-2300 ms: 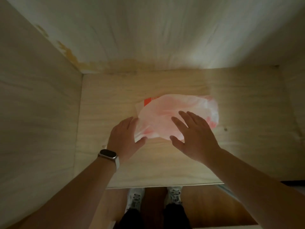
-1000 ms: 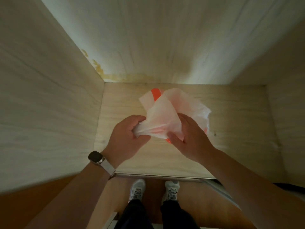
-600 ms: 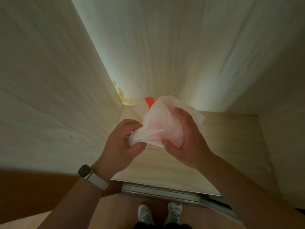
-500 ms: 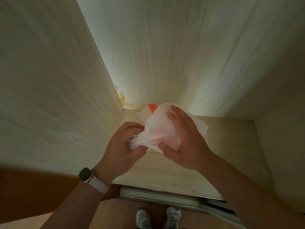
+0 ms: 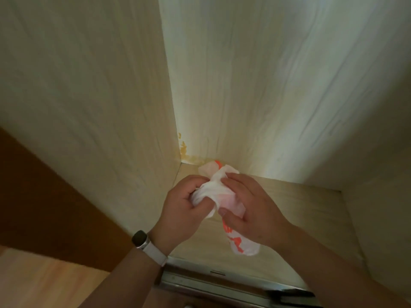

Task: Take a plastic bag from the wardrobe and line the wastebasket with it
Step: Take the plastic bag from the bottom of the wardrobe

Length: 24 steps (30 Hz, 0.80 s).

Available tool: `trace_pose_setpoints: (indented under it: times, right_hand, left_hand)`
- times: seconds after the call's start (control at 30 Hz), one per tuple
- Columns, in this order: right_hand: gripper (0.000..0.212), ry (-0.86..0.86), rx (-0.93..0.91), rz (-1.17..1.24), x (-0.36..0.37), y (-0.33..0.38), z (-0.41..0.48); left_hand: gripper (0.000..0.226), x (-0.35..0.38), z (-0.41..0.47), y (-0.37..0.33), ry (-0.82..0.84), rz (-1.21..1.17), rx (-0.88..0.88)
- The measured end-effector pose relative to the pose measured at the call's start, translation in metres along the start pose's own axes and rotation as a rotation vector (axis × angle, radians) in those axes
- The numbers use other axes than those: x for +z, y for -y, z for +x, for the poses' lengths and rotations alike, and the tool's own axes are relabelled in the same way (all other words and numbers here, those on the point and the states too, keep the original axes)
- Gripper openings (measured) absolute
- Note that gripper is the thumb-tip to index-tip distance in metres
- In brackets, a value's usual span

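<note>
plastic bag [image 5: 219,197] is off the wardrobe floor [image 5: 278,221], bunched between both hands above the near-left part of it. left hand [image 5: 183,210] is clenched round the crumpled upper end, right hand [image 5: 251,207] clamps the middle, and a printed tail hangs out below the right palm. the long axis runs far-left to near-right, so both hands are equally on it. no wastebasket in view yet.

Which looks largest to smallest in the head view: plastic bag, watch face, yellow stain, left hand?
1. left hand
2. plastic bag, bunched and partly hidden by both hands; could rank first
3. yellow stain
4. watch face, similar to the stain
</note>
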State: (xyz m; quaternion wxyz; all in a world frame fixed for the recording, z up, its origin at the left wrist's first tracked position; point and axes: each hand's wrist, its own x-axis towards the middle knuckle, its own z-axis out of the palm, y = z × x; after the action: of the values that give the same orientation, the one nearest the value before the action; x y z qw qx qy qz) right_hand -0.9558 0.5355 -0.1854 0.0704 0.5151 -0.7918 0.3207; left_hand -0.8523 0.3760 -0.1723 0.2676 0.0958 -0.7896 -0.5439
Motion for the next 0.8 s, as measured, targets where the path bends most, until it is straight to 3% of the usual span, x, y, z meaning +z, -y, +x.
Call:
trace_pose_setpoints:
  times: [0.23,0.6,0.8]
  right_hand:
    - [0.061,0.023,-0.057,0.125,0.001,0.022,0.016]
    - [0.059,0.197,-0.232,0.391,-0.018,0.051,0.012]
    - [0.054,0.282,-0.397,0.531,-0.003,0.077,-0.008]
  left_hand:
    - [0.023,-0.024,-0.023,-0.026,-0.123,0.039,-0.012]
    - [0.032,-0.015,-0.093,-0.081,-0.316,0.098,0.008]
    - [0.027,0.004,-0.147,-0.089,-0.588,0.135,-0.103]
